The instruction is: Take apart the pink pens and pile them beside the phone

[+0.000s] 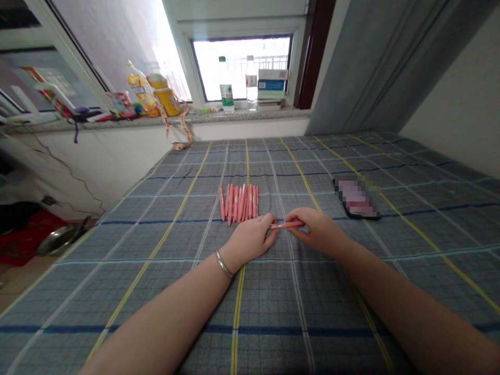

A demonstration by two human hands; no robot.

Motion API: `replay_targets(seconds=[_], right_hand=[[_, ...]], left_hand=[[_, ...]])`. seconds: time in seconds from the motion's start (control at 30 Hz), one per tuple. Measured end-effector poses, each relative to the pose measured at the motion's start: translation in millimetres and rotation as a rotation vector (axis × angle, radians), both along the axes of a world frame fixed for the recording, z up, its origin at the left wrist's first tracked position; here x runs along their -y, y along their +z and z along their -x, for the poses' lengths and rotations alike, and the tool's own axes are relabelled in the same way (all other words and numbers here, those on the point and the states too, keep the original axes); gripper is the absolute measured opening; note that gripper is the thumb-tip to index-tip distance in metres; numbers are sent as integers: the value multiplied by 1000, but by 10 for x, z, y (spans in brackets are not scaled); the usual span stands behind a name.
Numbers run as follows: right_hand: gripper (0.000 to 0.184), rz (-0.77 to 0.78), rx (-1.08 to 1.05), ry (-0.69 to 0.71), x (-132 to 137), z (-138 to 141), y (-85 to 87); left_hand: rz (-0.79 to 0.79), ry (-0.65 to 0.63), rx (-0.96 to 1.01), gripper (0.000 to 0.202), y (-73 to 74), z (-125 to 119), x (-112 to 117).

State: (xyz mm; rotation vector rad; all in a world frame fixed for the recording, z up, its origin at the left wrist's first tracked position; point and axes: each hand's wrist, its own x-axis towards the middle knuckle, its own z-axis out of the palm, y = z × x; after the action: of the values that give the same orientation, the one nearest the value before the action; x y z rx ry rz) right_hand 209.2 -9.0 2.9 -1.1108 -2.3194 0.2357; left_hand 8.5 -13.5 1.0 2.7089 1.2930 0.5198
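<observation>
A slim pink pen-like stick [294, 224] held between both my hands.
My left hand [253, 235] pinches its paler end and my right hand [319, 230] grips the pink end, so it lies crosswise between them, over the grey plaid cloth [328, 297]. Just beyond my left hand, a row of similar pink sticks [239, 203] lies side by side; a black-edged rectangular phone [354, 200], its face blurred, rests farther right.

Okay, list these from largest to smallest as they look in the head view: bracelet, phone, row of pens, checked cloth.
1. Checked cloth, by far
2. Phone and row of pens: too alike to rank
3. Bracelet
</observation>
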Motion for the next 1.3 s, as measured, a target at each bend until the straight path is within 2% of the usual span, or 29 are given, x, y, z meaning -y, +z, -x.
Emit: replay_targets(seconds=[0.37, 0.97, 1.3], right_hand=[[14, 55, 30, -62, 21, 4, -14], [19, 145, 84, -100, 23, 17, -8], [21, 206, 103, -31, 57, 46, 5]], left_hand=[[-94, -10, -89, 33, -11, 23, -11], [-122, -1, -113, 35, -24, 7, -18], [-159, 25, -179, 39, -43, 21, -10]])
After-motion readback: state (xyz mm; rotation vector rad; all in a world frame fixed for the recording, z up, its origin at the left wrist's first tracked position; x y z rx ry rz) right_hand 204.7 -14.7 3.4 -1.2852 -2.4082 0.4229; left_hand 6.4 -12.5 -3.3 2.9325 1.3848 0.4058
